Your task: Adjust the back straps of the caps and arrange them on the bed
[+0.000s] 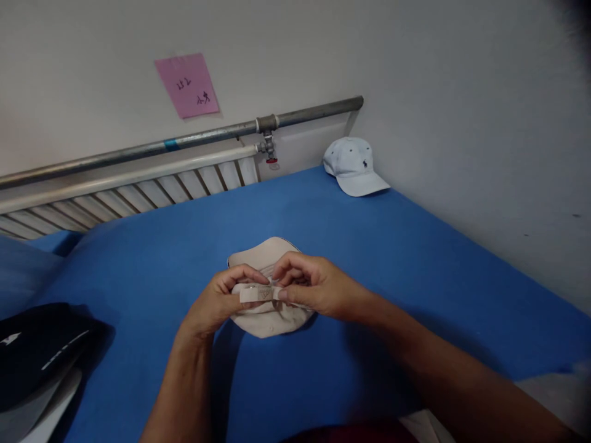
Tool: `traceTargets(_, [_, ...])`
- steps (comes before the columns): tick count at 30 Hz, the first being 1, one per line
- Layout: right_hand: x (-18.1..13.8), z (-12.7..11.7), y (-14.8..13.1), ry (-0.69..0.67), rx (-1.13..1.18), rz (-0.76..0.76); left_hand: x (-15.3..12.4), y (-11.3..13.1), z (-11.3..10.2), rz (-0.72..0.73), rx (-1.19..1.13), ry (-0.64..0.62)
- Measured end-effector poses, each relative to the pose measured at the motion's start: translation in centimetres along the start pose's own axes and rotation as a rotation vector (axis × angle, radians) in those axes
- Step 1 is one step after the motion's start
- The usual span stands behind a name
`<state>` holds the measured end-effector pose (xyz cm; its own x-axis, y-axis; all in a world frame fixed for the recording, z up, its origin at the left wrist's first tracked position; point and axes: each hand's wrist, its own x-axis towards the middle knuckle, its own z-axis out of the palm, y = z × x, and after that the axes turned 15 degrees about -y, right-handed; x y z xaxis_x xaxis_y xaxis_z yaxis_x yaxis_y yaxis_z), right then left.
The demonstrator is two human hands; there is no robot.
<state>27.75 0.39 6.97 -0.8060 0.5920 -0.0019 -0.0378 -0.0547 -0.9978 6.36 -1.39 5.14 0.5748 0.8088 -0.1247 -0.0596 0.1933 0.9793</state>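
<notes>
A beige cap [263, 255] lies on the blue sheet in front of me, its brim pointing away. My left hand [219, 301] and my right hand [314, 284] both pinch the cap's back strap [258, 294] between thumb and fingers, one at each end. The strap is held level just above the cap's crown. Most of the cap's body is hidden under my hands.
A pale blue cap [353, 166] sits at the far corner by the wall. Dark caps [37, 351] are piled at the left edge. The blue-covered surface [392, 246] meets a radiator [138, 191] and pipes at the back. A pink note [187, 84] hangs on the wall.
</notes>
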Motion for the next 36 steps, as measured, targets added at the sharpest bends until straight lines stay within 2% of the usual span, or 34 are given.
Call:
traceTargets(6, [-0.23,-0.23,-0.33,0.012,-0.018,0.003,0.1,0.11,0.09,0.015,0.037,0.034])
traceTargets(12, [-0.08,-0.26,-0.26,-0.034,0.04,-0.011,0.16,0.13,0.08,0.032,0.06,-0.001])
traceTargets(17, [0.01,-0.31,-0.33,0.033,0.004,0.009,0.16,0.07,0.12,0.028,0.087,0.038])
traceTargets(25, [0.1,-0.08,-0.26,0.024,0.001,-0.033,0.21,-0.2,0.34,0.01,0.037,0.002])
traceTargets(29, [-0.35,-0.07,-0.6,0.016,-0.128,-0.041,0.44,0.14,0.65,0.047,0.042,0.016])
traceTargets(33, [-0.54,0.22,-0.61,0.032,-0.526,-0.111,0.49,0.28,0.87,0.054,0.031,0.011])
traceTargets(36, [-0.44,0.1,-0.22,0.029,-0.641,-0.166,0.23,0.24,0.69,0.086,0.008,-0.035])
